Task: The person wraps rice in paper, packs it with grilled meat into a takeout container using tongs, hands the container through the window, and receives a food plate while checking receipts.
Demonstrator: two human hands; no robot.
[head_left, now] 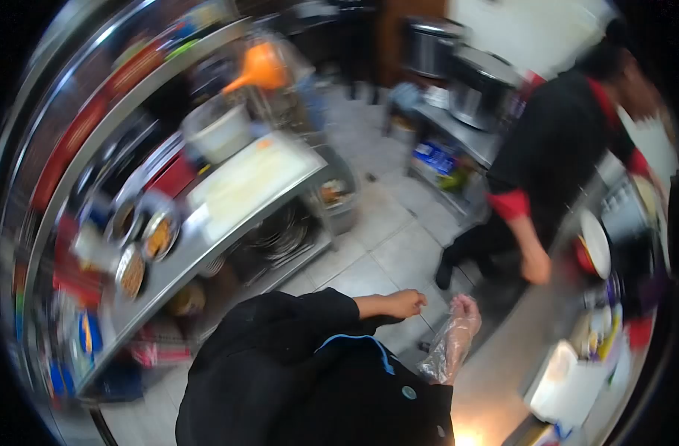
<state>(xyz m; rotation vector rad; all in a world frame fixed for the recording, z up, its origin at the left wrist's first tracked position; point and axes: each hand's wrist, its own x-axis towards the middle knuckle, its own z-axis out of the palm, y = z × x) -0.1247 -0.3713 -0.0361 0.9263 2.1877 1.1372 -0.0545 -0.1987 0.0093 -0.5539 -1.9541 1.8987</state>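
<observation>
My left hand (pixel 403 303) is bare and reaches out in front of my black jacket, above the tiled floor. Its fingers are curled in, and I see nothing in them. Across a small gap, my right hand (pixel 464 321) wears a clear plastic glove (pixel 445 349) that hangs loose and crumpled at the wrist. The fingers of that hand point up, bent and slightly apart, with no object visible among them. Close to my right hand runs a steel counter (pixel 496 364). Motion blur softens the finer detail of both hands.
A co-worker in black (pixel 551 141) stands ahead on the right beside the counter. On my left, a steel table carries a white cutting board (pixel 254 178), a white tub (pixel 219 132) and bowls of food (pixel 159 234). Large pots (pixel 482 88) stand at the back. A white container (pixel 566 383) sits at right.
</observation>
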